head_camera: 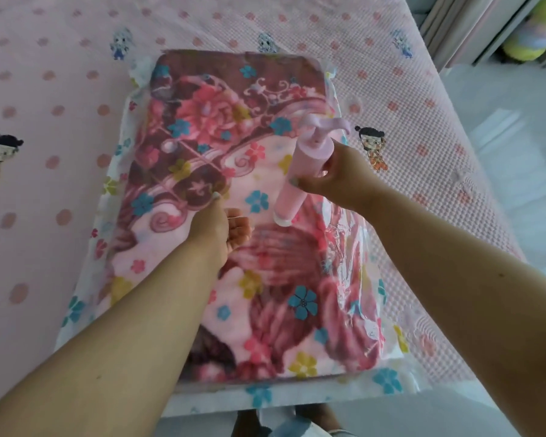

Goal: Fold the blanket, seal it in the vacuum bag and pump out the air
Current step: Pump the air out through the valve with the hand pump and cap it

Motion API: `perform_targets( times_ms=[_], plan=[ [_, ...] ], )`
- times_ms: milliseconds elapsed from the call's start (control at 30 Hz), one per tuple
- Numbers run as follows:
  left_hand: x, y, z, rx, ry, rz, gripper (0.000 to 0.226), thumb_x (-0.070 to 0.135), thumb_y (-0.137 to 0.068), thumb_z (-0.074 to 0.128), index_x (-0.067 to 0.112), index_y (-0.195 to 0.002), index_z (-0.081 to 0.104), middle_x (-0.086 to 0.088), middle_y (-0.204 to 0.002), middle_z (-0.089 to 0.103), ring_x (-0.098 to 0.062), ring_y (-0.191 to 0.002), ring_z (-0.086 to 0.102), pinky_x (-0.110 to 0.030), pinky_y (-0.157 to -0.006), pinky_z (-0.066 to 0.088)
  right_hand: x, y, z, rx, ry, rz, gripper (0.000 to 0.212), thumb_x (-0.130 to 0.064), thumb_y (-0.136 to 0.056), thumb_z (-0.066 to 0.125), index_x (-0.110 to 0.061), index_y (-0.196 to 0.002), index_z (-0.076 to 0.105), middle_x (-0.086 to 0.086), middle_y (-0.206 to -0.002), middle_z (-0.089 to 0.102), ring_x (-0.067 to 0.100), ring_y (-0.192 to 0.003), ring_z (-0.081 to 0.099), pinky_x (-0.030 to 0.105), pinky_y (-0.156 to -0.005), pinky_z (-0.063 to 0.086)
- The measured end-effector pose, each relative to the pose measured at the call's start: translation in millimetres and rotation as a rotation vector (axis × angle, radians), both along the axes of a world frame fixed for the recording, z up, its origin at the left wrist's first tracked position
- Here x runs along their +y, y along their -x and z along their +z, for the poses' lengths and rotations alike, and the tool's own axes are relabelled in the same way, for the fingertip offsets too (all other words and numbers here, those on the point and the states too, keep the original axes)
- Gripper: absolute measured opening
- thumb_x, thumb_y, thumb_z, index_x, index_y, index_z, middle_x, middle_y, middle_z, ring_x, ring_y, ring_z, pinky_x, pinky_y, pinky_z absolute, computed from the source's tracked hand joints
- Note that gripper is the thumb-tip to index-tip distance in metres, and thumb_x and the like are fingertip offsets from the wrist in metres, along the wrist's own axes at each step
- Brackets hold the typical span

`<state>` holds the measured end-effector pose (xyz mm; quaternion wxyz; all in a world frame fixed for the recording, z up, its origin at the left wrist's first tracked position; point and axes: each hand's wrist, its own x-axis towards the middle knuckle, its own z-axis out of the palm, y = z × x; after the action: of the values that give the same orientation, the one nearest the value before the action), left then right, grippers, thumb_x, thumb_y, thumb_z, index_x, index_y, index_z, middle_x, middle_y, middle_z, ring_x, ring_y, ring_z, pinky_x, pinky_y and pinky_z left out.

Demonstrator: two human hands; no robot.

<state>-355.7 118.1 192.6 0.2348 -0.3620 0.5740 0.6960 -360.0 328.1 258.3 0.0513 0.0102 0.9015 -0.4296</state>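
The fluffy, flowery blanket lay folded flat inside the shiny, crinkly vacuum bag on the bumpy pink bed cover. The right hand gripped the smooth pink hand pump, a round tube with its fingers curled around the middle. The tube's white bottom end sat on the bag, just below those fingers. The left hand rested on the bag beside the tube, its fingers loosely curled and holding nothing.

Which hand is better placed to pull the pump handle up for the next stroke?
Left. The right hand already grips the pump barrel; the left hand holds nothing, near its base.
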Motion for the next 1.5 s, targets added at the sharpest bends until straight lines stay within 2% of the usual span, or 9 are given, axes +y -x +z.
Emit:
perform_targets(
  times_ms=[200, 300, 433, 567, 700, 1067, 1167, 1300, 1500],
  plan=[
    [-1.8, -1.1, 12.1, 0.140, 0.096, -0.030, 0.035, 0.035, -0.100, 0.042, 0.009, -0.080, 0.055, -0.006, -0.058, 0.062, -0.014, -0.041, 0.054, -0.019, -0.043, 0.042, -18.7, 1.6, 7.5, 0.036, -0.258, 0.143, 0.051, -0.039, -0.067, 0.080, -0.015, -0.107, 0.060, -0.002, -0.089, 0.066, 0.016, -0.079, 0.061, 0.032, -0.071, 0.051],
    [-2.2, 7.3, 38.4, 0.397, 0.158, -0.149, 0.008, 0.008, -0.089, 0.052, 0.010, -0.088, 0.059, -0.004, -0.074, 0.064, -0.013, -0.055, 0.059, -0.026, -0.053, 0.047, -29.5, 1.9, 2.5, 0.079, -0.309, 0.114, 0.057, -0.048, -0.064, 0.078, -0.017, -0.108, 0.058, -0.011, -0.078, 0.057, 0.012, -0.073, 0.056, 0.024, -0.060, 0.045],
    [-2.3, 12.9, 77.5, 0.762, 0.025, -0.498, 0.046, 0.012, -0.069, 0.059, 0.018, -0.115, 0.057, -0.001, -0.109, 0.059, -0.005, -0.089, 0.059, -0.017, -0.067, 0.049, -42.5, 5.7, -7.9, 0.079, -0.341, 0.030, 0.069, -0.058, -0.058, 0.073, -0.023, -0.114, 0.053, -0.014, -0.085, 0.058, 0.012, -0.078, 0.058, 0.026, -0.063, 0.046],
    [21.1, 14.6, 92.4, 0.897, 0.533, -0.696, 0.065, 0.037, -0.066, 0.086, 0.013, -0.118, 0.055, -0.002, -0.117, 0.060, -0.014, -0.105, 0.059, -0.032, -0.090, 0.050, -41.2, 5.5, -15.3, -0.006, -0.214, 0.058, 0.073, -0.048, -0.060, 0.077, -0.028, -0.125, 0.050, -0.013, -0.101, 0.062, 0.012, -0.091, 0.061, 0.028, -0.076, 0.050],
    [26.1, 19.2, 92.4, 0.939, 0.576, -0.719, 0.051, 0.028, -0.068, 0.085, 0.009, -0.108, 0.059, 0.001, -0.107, 0.066, -0.015, -0.099, 0.063, -0.035, -0.087, 0.052, -22.9, 7.9, -20.5, -0.125, -0.157, 0.167, 0.073, -0.020, -0.065, 0.083, -0.020, -0.129, 0.050, -0.006, -0.105, 0.062, 0.018, -0.098, 0.060, 0.026, -0.080, 0.045],
    [28.6, 24.8, 83.7, 0.947, 0.525, -0.784, 0.066, 0.017, -0.069, 0.083, 0.020, -0.128, 0.055, 0.003, -0.124, 0.059, -0.014, -0.111, 0.056, -0.032, -0.096, 0.048, -20.2, 12.4, -34.2, -0.080, -0.174, 0.166, 0.056, -0.021, -0.063, 0.084, -0.020, -0.112, 0.057, -0.021, -0.082, 0.054, 0.016, -0.087, 0.060, 0.023, -0.067, 0.042],
    [31.5, 21.8, 81.2, 0.924, 0.582, -0.771, 0.049, 0.025, -0.067, 0.085, 0.029, -0.106, 0.056, 0.016, -0.104, 0.059, -0.002, -0.094, 0.057, -0.013, -0.079, 0.045, -29.2, 12.8, -35.5, -0.024, -0.163, 0.109, 0.064, -0.028, -0.058, 0.085, -0.022, -0.114, 0.056, -0.017, -0.087, 0.056, 0.012, -0.084, 0.058, 0.021, -0.064, 0.042],
    [30.0, 26.2, 79.7, 0.876, 0.686, -0.785, 0.051, 0.030, -0.067, 0.085, 0.018, -0.105, 0.052, 0.014, -0.091, 0.055, -0.012, -0.090, 0.056, -0.018, -0.067, 0.041, -23.0, 15.5, -36.4, -0.145, -0.119, 0.225, 0.065, -0.016, -0.064, 0.081, -0.017, -0.122, 0.052, -0.004, -0.107, 0.060, 0.016, -0.096, 0.058, 0.026, -0.081, 0.047],
    [31.7, 31.0, 80.6, 0.854, 0.625, -0.911, 0.078, 0.024, -0.066, 0.084, 0.015, -0.133, 0.045, -0.002, -0.122, 0.057, -0.019, -0.113, 0.055, -0.032, -0.094, 0.047, -27.8, 13.4, -43.7, -0.019, -0.251, 0.073, 0.056, -0.035, -0.056, 0.084, -0.020, -0.102, 0.055, -0.015, -0.081, 0.057, 0.011, -0.075, 0.055, 0.024, -0.059, 0.042]
  ],
)
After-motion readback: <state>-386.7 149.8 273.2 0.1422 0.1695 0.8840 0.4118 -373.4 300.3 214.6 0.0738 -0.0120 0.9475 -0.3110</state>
